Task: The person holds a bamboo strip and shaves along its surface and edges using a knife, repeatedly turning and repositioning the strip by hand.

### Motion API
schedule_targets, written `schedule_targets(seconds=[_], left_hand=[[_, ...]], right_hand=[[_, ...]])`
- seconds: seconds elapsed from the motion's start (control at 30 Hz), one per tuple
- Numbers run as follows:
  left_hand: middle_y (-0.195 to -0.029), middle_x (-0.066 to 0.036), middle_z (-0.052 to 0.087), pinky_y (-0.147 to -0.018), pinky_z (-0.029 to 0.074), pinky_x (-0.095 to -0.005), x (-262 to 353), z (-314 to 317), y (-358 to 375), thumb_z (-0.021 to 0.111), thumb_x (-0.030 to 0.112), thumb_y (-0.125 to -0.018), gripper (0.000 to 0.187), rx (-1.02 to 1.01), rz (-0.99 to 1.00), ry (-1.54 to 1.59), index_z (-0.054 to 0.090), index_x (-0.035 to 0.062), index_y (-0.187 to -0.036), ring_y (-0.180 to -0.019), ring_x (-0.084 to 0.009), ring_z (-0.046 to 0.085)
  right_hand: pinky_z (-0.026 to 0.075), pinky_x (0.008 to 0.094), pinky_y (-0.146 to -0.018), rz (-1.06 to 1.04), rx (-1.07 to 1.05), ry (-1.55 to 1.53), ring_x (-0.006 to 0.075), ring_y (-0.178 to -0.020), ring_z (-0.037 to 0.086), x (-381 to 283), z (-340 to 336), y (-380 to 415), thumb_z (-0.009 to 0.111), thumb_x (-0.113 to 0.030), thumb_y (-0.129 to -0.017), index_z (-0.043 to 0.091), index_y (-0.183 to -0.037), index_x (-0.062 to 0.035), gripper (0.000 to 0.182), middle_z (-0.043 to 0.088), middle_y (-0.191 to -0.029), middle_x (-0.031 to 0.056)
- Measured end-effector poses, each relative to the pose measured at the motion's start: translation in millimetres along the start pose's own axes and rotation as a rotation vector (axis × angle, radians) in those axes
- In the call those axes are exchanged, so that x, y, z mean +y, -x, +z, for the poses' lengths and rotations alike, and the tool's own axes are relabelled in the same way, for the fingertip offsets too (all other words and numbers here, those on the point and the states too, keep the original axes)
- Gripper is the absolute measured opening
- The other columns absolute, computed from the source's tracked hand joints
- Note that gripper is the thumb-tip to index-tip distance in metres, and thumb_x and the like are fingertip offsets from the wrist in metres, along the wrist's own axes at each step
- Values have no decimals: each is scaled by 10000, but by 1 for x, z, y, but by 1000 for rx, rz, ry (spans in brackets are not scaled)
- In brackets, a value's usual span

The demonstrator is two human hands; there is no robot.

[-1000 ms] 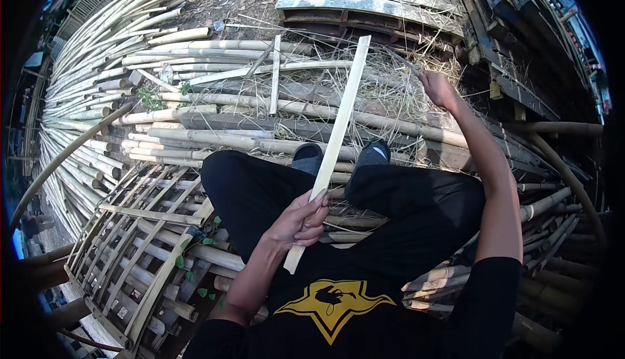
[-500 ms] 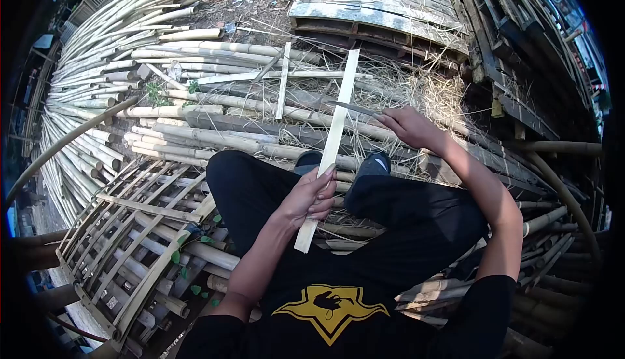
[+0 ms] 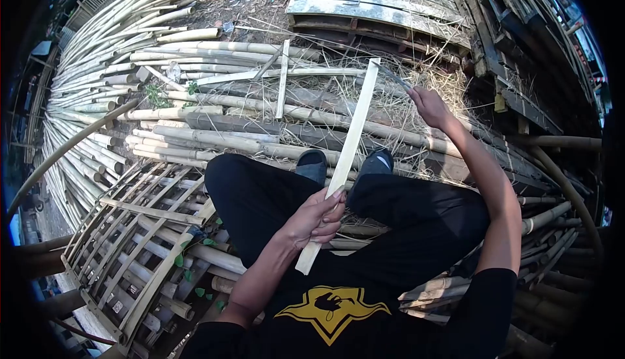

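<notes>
Left hand: wrapped around the strip, near its lower end.
Right hand: gripping the knife, right of the strip's top.
Knife: by the strip's top; contact hard to tell.
Shoes: either side of the strip.
Pallet: beyond the strip.

Not a word to be read here! At six o'clock, the black shirt wears a yellow star-like emblem, black shape inside.
</notes>
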State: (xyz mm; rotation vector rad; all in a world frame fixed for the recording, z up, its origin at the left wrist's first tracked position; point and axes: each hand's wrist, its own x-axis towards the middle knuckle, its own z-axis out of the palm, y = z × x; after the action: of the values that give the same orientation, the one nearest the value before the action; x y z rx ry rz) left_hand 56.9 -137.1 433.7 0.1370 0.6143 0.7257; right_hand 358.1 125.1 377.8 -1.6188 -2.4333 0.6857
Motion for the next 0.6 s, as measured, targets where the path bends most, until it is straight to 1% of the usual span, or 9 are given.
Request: schedule_targets(seconds=[0.03, 0.1, 0.13, 0.17, 0.2, 0.27, 0.4, 0.47, 0.6], left_hand=[[-588, 41, 308, -286, 213, -184, 1, -3, -4, 386, 247, -1039, 148, -3, 1, -1, 426, 107, -1017, -341, -26, 233], [-593, 41, 313, -296, 219, -183, 7, -5, -13, 389, 255, -1039, 153, 67, 72, -63, 427, 111, -1001, -346, -27, 241], [-595, 39, 314, -302, 217, -183, 11, -3, -18, 395, 264, -1037, 162, 106, 99, -108, 429, 114, -987, -351, -27, 242], [-593, 39, 314, -303, 211, -184, 15, -2, -21, 399, 269, -1036, 164, 116, 98, -112, 431, 116, -986, -350, -28, 239], [-592, 39, 315, -303, 204, -186, 20, 0, -24, 403, 274, -1035, 166, 125, 98, -121, 434, 118, -985, -350, -28, 236], [-591, 39, 314, -303, 201, -187, 23, 0, -29, 407, 274, -1034, 166, 114, 105, -126, 434, 118, -985, -350, -30, 234], [-587, 42, 308, -303, 195, -189, 26, 3, -27, 413, 274, -1032, 167, 81, 117, -102, 433, 115, -986, -350, -32, 226], [-590, 42, 307, -302, 194, -189, 22, 3, -26, 413, 271, -1032, 166, 87, 122, -85, 432, 112, -989, -350, -32, 225], [-586, 41, 309, -303, 213, -190, 21, -2, -23, 416, 287, -1032, 172, 78, 138, -62, 417, 126, -970, -350, -32, 233]], right_hand=[[448, 496, -656, 0, 2, 2, 441, -717, 581, -10, -4, 4, 399, -410, -1001, 568, -823, -8, 472, 590, -700, 235], [446, 495, -653, -132, -88, -5, 442, -707, 573, -38, -4, 20, 407, -413, -999, 576, -823, -21, 461, 591, -704, 229], [446, 495, -665, -160, -194, 9, 440, -710, 570, -53, -4, 26, 405, -418, -998, 575, -832, -31, 453, 590, -713, 225], [412, 466, -591, -325, -165, -123, 418, -603, 524, -68, 3, 34, 442, -325, -1002, 545, -824, -16, 371, 525, -629, 207], [420, 477, -600, -336, -262, -117, 420, -616, 539, -74, 10, 36, 437, -330, -1002, 541, -841, -27, 359, 516, -610, 204], [423, 488, -598, -416, -210, -95, 421, -625, 553, -99, 17, 44, 445, -348, -995, 540, -855, -44, 348, 518, -598, 198], [422, 506, -597, -439, -173, -23, 423, -635, 561, -100, 22, 37, 453, -368, -985, 543, -863, -61, 342, 529, -604, 197], [453, 517, -621, -465, -219, 7, 425, -673, 583, -94, 20, 31, 436, -447, -977, 572, -887, -67, 414, 556, -618, 205], [450, 517, -616, -468, -191, 59, 425, -661, 580, -86, 28, 18, 425, -453, -980, 571, -908, -70, 416, 557, -607, 197]])
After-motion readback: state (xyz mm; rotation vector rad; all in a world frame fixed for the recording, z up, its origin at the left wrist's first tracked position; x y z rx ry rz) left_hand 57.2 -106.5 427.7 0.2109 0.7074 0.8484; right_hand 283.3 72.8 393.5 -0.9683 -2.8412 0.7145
